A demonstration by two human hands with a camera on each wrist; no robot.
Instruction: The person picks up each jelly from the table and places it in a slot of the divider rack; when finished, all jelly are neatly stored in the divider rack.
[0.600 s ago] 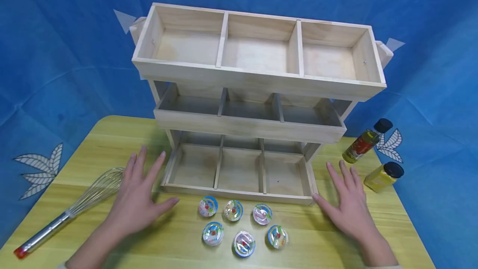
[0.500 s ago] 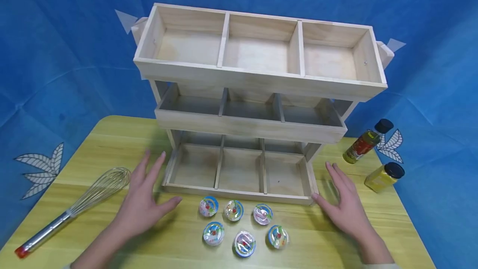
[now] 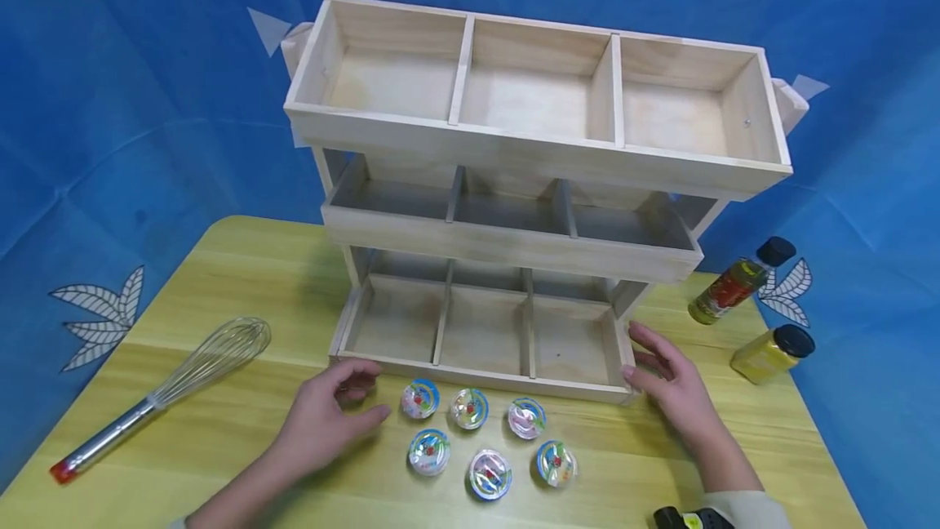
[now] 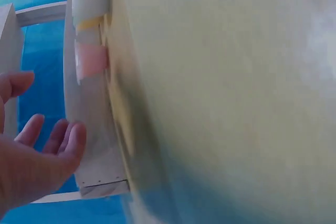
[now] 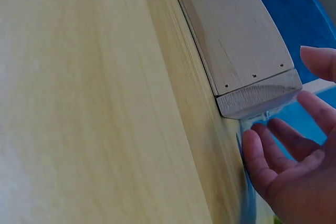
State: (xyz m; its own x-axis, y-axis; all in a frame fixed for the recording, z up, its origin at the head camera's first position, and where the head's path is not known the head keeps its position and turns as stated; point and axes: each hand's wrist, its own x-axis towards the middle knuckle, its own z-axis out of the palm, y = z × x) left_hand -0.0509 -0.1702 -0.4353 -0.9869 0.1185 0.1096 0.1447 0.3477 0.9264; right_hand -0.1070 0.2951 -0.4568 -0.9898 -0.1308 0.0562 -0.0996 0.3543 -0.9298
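My left hand (image 3: 323,419) hovers low by the front left corner of a three-tier wooden shelf (image 3: 485,247), its fingers loosely bent and holding nothing. Just right of its thumb stand several small sealed cups with printed lids, one of them a cup (image 3: 420,398) close by. In the left wrist view, pink and white cups (image 4: 92,59) line up along the shelf's front board. Over at the front right corner, my right hand (image 3: 676,382) has its thumb near the front and its fingers beside the side wall. The right wrist view shows those fingers spread loosely around the shelf's corner (image 5: 257,95), without a grip.
A whisk (image 3: 169,394) lies on the left of the yellow wooden table (image 3: 257,268). To the right stand an oil bottle (image 3: 734,284) and a yellow jar (image 3: 771,353), both with black caps. A blue cloth (image 3: 147,64) hangs behind the shelf.
My left hand has moved right and nearer to the cups, its fingers bending from a spread pose. My right hand's fingers have drawn in beside the shelf's corner. The head view has shifted slightly.
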